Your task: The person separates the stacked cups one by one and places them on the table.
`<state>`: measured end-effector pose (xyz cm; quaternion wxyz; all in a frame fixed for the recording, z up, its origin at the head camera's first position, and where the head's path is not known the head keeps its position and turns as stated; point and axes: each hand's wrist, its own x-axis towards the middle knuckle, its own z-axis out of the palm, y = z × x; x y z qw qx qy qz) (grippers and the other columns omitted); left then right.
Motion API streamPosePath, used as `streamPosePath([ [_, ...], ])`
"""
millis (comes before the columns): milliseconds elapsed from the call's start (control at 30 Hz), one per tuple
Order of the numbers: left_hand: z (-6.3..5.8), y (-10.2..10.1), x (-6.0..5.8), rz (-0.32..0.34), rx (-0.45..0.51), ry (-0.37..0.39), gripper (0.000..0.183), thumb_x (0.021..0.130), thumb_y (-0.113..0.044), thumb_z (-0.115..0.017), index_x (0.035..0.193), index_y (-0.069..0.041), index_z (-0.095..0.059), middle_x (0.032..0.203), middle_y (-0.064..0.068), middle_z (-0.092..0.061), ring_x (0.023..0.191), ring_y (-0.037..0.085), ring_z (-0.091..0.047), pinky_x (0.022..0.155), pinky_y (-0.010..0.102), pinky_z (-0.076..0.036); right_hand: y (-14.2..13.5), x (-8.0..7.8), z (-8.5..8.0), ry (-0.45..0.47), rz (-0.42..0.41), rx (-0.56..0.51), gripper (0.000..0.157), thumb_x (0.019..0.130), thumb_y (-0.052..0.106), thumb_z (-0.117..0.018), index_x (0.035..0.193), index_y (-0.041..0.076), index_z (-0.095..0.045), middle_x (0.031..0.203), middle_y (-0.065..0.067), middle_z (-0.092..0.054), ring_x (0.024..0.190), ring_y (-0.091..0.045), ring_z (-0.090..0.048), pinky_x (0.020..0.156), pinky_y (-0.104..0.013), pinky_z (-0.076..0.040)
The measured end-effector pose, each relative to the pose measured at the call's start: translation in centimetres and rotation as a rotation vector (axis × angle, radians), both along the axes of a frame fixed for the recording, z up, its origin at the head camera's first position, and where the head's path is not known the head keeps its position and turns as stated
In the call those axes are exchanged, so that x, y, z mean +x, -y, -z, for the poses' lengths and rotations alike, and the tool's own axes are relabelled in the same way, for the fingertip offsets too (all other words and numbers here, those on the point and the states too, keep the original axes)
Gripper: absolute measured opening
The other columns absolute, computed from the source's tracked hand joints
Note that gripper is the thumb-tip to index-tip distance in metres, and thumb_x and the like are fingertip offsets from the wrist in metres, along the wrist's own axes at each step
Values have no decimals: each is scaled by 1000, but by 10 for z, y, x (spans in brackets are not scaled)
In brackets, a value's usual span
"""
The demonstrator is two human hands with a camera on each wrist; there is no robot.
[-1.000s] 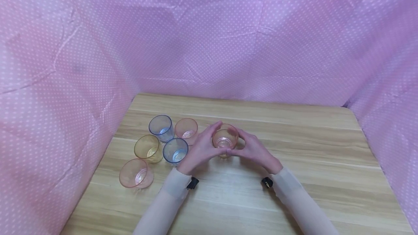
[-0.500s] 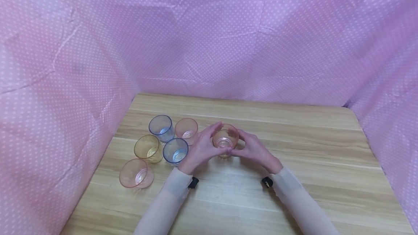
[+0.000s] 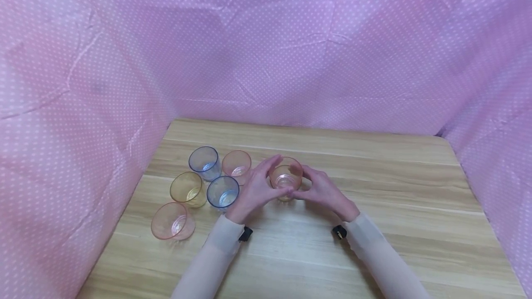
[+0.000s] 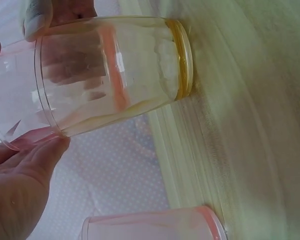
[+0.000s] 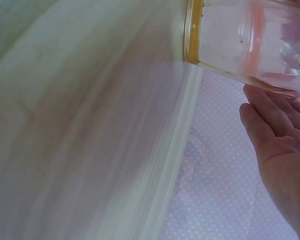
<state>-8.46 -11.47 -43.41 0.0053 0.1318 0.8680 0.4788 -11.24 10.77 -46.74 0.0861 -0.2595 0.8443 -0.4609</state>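
In the head view a clear pink-tinted cup (image 3: pixel 286 175) stands nested inside a yellow-tinted cup (image 4: pixel 184 62), whose amber base meets the wooden table in the left wrist view. My left hand (image 3: pixel 258 189) holds the pair from the left, fingers behind and thumb in front, near the rims. From the right my right hand (image 3: pixel 326 193) curves round the same stack, its thumb close to the left thumb at the front. Through the yellow wall shows the pink base band (image 5: pixel 256 37) of the inner cup, partway up.
Left of my hands stand several upright cups: a blue one (image 3: pixel 205 164) at the back, a pink one (image 3: pixel 237 165), a yellow one (image 3: pixel 188 190), a second blue one (image 3: pixel 223 193) by my left wrist, and a pink one (image 3: pixel 172 222) nearest me. Pink dotted cloth (image 3: pixel 266 59) surrounds the table (image 3: pixel 395 243).
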Motion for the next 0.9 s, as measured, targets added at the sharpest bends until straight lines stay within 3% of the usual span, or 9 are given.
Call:
streamPosePath([
  [167, 1, 2, 1, 20, -40, -57, 93, 76, -32, -95, 153, -8, -49, 151, 10, -55, 141, 26, -50, 116, 46, -43, 0, 0, 0, -4, 13, 11, 82, 80, 45, -89, 147, 11, -56, 143, -7, -63, 135, -31, -56, 111, -53, -46],
  [467, 0, 4, 2, 8, 51, -105, 91, 76, -30, -94, 153, -11, -49, 149, 5, -57, 136, 31, -53, 113, 55, -43, 1, 0, 0, -30, 13, 15, 80, 79, 38, -92, 145, 9, -57, 142, -11, -64, 134, -35, -56, 111, -57, -45],
  [667, -8, 7, 5, -18, 149, -109, 89, 77, -24, -93, 154, -10, -48, 150, 4, -57, 129, 37, -58, 109, 58, -46, 0, 0, 1, -39, 9, 21, 81, 79, 33, -92, 146, 6, -56, 141, -12, -64, 133, -36, -57, 112, -56, -45],
  [900, -22, 15, 7, -58, 170, -178, 89, 76, -19, -94, 152, -11, -50, 147, 9, -60, 124, 35, -63, 109, 53, -48, 0, -1, 1, -37, 11, 32, 84, 80, 39, -91, 147, 4, -55, 143, -12, -62, 134, -36, -56, 112, -55, -45],
])
